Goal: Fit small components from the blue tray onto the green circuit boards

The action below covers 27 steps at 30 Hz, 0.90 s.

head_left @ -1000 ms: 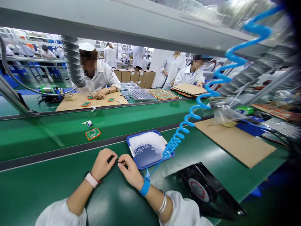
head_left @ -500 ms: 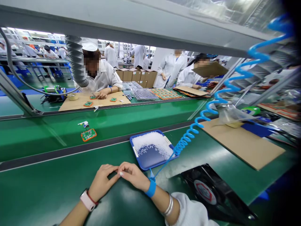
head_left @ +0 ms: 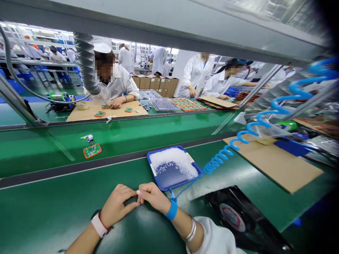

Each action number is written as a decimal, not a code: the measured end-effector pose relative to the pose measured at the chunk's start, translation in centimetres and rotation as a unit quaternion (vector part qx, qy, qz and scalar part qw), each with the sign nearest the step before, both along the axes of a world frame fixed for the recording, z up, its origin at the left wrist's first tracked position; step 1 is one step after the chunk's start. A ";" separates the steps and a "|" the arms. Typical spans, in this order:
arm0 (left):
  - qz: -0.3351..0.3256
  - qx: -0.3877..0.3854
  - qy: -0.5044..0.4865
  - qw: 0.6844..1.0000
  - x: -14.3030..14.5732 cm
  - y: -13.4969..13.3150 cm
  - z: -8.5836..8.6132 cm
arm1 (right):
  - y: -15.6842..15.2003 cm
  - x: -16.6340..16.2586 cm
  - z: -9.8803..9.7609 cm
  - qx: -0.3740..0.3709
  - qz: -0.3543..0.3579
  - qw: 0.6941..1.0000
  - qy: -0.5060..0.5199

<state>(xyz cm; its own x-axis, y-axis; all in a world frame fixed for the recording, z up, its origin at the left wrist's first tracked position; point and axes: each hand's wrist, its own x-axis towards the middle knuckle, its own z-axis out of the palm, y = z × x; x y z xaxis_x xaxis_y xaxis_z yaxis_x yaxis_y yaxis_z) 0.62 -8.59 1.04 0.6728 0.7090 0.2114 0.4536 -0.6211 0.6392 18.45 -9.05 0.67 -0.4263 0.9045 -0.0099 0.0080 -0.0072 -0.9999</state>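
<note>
My left hand (head_left: 116, 205) is over the green bench with thumb and forefinger apart, their tips at the fingertips of my right hand. My right hand (head_left: 153, 198) is closed in a pinch. A tiny white spot shows at its thumb tip; whether it is a nail or a small white piece I cannot tell. Just beyond my hands lies a blue tray (head_left: 163, 183) with many small white pieces (head_left: 169, 157) heaped toward its back and right side. A blue wrist strap (head_left: 172, 210) with a coiled blue cord (head_left: 219, 158) is on my right wrist.
A green circuit board (head_left: 92, 150) with an orange edge lies on the conveyor belt (head_left: 137, 135). At right are a black fan (head_left: 233, 215) and a cardboard sheet (head_left: 278, 165). A co-worker (head_left: 119, 79) sits opposite, near boards on cardboard. A grey beam (head_left: 159, 26) crosses overhead.
The circuit board has moved left along the belt. My thumb and forefinger on the left hand are farther apart. A co-worker at the back right no longer holds up a cardboard sheet.
</note>
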 end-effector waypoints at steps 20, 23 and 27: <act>0.049 0.041 -0.070 0.995 -0.1 0.0 -0.6 | 0.0 0.1 0.0 -0.019 -0.012 0.997 0.070; 0.041 0.054 -0.081 0.994 -0.1 0.0 -0.5 | 0.1 0.2 -0.2 -0.025 -0.014 0.997 0.078; 0.039 0.065 -0.088 0.993 -0.2 -0.1 -0.4 | 0.2 0.1 -0.5 -0.032 -0.018 0.995 0.090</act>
